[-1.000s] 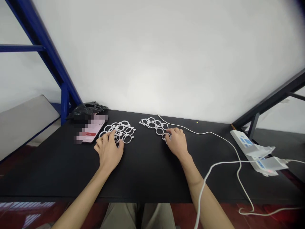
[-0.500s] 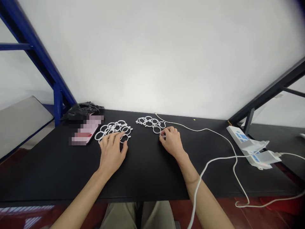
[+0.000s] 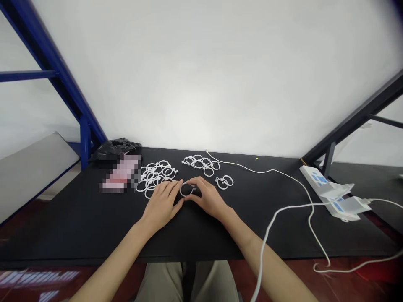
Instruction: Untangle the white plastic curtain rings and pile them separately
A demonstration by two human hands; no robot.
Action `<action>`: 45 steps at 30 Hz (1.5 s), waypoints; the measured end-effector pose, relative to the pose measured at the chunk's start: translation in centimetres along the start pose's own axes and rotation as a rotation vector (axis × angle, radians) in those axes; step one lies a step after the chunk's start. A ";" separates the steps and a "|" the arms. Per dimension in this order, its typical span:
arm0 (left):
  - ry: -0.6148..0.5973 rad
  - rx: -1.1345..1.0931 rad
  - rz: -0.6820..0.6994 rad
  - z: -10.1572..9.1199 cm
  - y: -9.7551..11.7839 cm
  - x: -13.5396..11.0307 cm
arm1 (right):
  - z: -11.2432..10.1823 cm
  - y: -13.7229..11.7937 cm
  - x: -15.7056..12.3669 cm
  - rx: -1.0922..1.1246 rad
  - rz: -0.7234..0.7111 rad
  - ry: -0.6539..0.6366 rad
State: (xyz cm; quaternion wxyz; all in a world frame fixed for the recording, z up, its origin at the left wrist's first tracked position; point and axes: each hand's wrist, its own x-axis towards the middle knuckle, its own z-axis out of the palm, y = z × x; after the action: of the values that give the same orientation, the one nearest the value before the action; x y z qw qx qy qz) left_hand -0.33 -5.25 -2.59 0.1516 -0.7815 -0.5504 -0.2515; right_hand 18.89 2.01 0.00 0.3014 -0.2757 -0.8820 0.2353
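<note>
Between my two hands is a white curtain ring (image 3: 180,191) with a small eyelet on its right side. My right hand (image 3: 208,199) curves round its right side, thumb and fingertips closed on the rim. The fingertips and thumb of my left hand (image 3: 163,203) meet the ring's left edge. Just beyond my left hand lies a pile of white curtain rings (image 3: 152,179), partly covered by my fingers. A smaller group of rings (image 3: 208,172) sits farther back near the middle. Two overlapping rings (image 3: 223,187) rest to the right of my right hand.
A pixelated pink packet (image 3: 124,170) and a black plastic bag (image 3: 118,147) lie at the back left of the black table (image 3: 201,239). On the right is a white power strip (image 3: 315,178) with plugs. White cables (image 3: 283,209) run across the right side, one passing over my right forearm.
Both hands have come together at the middle around one ring. My left hand has left the pile, moving right. Two rings now show where my right hand was.
</note>
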 end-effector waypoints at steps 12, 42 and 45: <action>-0.035 -0.102 -0.032 -0.1 -0.2 -0.1 | 0.2 0.5 0.2 0.351 0.039 0.109; -0.055 -0.089 0.034 -0.3 0.2 0.2 | 0.6 -0.5 0.4 0.220 0.149 0.071; -0.066 -0.088 0.034 -0.3 0.4 0.2 | 0.5 -0.6 0.5 0.296 0.240 0.030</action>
State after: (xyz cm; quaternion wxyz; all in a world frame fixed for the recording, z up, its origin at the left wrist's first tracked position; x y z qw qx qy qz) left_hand -0.01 -5.39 -2.17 0.1033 -0.8046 -0.5301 -0.2470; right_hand 17.99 1.78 0.15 0.3213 -0.3352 -0.7940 0.3925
